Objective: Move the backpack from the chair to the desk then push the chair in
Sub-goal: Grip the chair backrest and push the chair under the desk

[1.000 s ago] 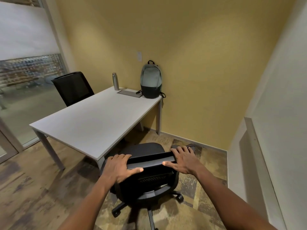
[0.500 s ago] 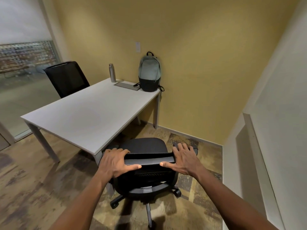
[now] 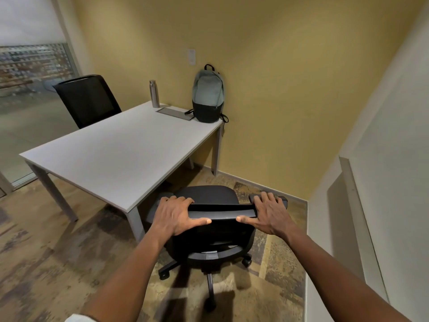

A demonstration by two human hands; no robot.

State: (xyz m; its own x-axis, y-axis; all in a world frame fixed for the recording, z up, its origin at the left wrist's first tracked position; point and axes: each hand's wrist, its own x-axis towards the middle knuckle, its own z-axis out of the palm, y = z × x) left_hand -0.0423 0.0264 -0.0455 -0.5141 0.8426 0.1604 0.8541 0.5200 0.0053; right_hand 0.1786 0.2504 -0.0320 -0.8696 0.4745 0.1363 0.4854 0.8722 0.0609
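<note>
The grey-green and black backpack [image 3: 207, 98] stands upright on the far right corner of the white desk [image 3: 120, 154], leaning against the yellow wall. A black wheeled office chair [image 3: 209, 231] stands just off the desk's near right corner, its seat pointing toward the desk. My left hand [image 3: 176, 214] grips the left end of the backrest's top edge. My right hand [image 3: 269, 214] grips the right end, fingers over the top and thumb at the back.
A steel bottle [image 3: 154, 93] and a flat grey pad [image 3: 175, 113] sit on the desk near the backpack. A second black chair [image 3: 89, 99] stands behind the desk's far side. A white partition [image 3: 362, 205] closes off the right; a glass wall is at left.
The chair has rolled a little to the right and toward the wall with both hands on its backrest. The view has shifted slightly, so the desk sits lower left in frame.
</note>
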